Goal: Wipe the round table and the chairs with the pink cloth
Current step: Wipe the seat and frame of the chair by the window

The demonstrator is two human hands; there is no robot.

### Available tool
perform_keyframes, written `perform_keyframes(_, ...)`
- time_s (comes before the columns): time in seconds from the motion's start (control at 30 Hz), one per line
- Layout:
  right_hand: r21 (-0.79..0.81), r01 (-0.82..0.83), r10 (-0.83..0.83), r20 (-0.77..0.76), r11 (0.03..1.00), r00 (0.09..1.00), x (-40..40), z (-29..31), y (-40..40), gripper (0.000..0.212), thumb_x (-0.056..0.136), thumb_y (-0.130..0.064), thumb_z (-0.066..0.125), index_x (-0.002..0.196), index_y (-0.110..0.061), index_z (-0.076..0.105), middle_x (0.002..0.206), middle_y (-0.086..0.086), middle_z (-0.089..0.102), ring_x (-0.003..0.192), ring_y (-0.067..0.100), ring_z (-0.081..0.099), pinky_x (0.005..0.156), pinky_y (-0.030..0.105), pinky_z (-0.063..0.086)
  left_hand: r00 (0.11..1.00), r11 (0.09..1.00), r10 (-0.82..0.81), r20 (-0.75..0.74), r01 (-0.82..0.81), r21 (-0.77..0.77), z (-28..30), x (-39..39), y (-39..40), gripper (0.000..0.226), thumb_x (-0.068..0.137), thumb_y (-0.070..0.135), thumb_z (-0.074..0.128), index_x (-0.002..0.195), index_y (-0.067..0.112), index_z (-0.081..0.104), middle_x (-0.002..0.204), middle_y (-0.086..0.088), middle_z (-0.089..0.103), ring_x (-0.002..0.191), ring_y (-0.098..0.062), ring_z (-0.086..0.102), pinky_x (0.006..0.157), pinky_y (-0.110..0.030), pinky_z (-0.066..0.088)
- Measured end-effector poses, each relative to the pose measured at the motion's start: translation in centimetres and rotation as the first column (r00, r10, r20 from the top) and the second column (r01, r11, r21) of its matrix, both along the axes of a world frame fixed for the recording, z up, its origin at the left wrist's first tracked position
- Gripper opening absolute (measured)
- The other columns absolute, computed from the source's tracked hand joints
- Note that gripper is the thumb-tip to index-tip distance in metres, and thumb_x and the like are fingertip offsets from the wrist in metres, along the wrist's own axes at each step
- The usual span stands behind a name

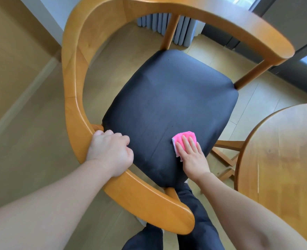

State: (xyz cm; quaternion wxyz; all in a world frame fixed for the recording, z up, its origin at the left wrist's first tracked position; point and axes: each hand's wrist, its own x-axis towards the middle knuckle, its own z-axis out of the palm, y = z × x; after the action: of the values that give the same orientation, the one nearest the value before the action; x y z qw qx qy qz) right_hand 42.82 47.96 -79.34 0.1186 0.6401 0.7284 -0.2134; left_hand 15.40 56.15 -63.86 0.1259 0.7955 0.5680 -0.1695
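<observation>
Hiding pink cloth point(182, 137): right hand point(192, 156).

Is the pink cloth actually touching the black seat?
Touching. The head view shows the pink cloth lying flat on the black seat, pressed down by the right hand.

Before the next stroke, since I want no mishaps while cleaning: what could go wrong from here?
1. The pink cloth sits near the front edge of the black seat, held only by the flat right hand; a stroke toward the edge could drop it.
2. The left hand grips the wooden armrest; if it let go, the chair might shift.
3. The round table stands close on the right; the elbow may bump it.
</observation>
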Motion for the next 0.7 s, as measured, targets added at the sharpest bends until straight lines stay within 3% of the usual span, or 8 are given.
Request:
perform_keyframes(0.13, 0.030, 0.195, -0.197, 0.038, 0.980, 0.980, 2.2, -0.2, 4.2, 0.064, 0.101, -0.016, 0.026, 0.154, -0.026, -0.008, 0.161, 0.005, -0.016, 0.142, 0.026, -0.026, 0.116, 0.041, -0.016, 0.999, 0.984, -0.033, -0.013, 0.030, -0.173, -1.0, 1.7, 2.5, 0.028, 0.091, 0.029, 0.047, 0.118, 0.028, 0.052, 0.107, 0.005, 0.063, 0.085, -0.016, 0.060, 0.077, -0.029, 0.051)
perform_keyframes(0.23, 0.022, 0.287, -0.288, 0.050, 0.958, 0.956, 4.6, -0.6, 8.0, 0.065, 0.101, -0.023, 0.028, 0.154, -0.021, -0.010, 0.161, 0.008, -0.016, 0.145, 0.028, -0.023, 0.117, 0.044, -0.011, 0.996, 0.968, 0.087, 0.026, -0.078, -0.240, -2.6, 3.8, 4.6, 0.027, 0.092, 0.022, 0.043, 0.117, 0.028, 0.051, 0.104, 0.006, 0.062, 0.081, -0.016, 0.058, 0.070, -0.029, 0.051)
perform_keyframes(0.33, 0.016, 0.341, -0.341, 0.052, 0.940, 0.938, 7.6, -1.0, 11.8, 0.065, 0.101, -0.026, 0.026, 0.151, -0.024, -0.016, 0.160, 0.007, -0.019, 0.146, 0.031, -0.019, 0.118, 0.045, -0.010, 0.986, 0.933, 0.157, 0.059, -0.128, -0.337, -4.5, 6.8, 6.8, 0.034, 0.090, 0.019, 0.037, 0.119, 0.032, 0.050, 0.105, 0.010, 0.061, 0.087, -0.020, 0.057, 0.073, -0.032, 0.049)
perform_keyframes(0.53, 0.048, 0.259, -0.261, 0.041, 0.965, 0.965, 16.5, -0.9, 20.6, 0.066, 0.099, -0.028, 0.025, 0.151, -0.032, -0.015, 0.161, 0.008, -0.012, 0.146, 0.026, -0.020, 0.119, 0.042, -0.008, 0.962, 0.901, 0.218, 0.166, -0.132, -0.414, -7.7, 12.8, 10.1, 0.038, 0.090, 0.016, 0.034, 0.121, 0.033, 0.049, 0.099, 0.015, 0.057, 0.088, -0.018, 0.055, 0.073, -0.030, 0.046)
perform_keyframes(0.6, 0.064, 0.149, -0.152, 0.048, 0.987, 0.987, 18.0, -0.7, 22.9, 0.062, 0.096, -0.034, 0.018, 0.154, -0.024, -0.002, 0.162, 0.013, -0.003, 0.146, 0.028, -0.015, 0.120, 0.044, -0.004, 0.964, 0.887, 0.177, 0.198, -0.068, -0.458, -8.4, 13.6, 10.6, 0.040, 0.091, 0.016, 0.033, 0.124, 0.033, 0.048, 0.104, 0.015, 0.057, 0.090, -0.018, 0.054, 0.075, -0.029, 0.044)
perform_keyframes(0.7, 0.078, 0.121, -0.123, 0.021, 0.990, 0.992, 18.6, -0.8, 25.4, 0.068, 0.091, -0.038, 0.016, 0.152, -0.010, 0.021, 0.158, 0.021, 0.015, 0.146, 0.041, 0.009, 0.119, 0.051, 0.011, 0.967, 0.870, 0.127, 0.222, -0.001, -0.493, -9.5, 13.5, 11.6, 0.041, 0.092, 0.016, 0.033, 0.127, 0.032, 0.048, 0.115, 0.014, 0.058, 0.098, -0.019, 0.053, 0.080, -0.028, 0.043)
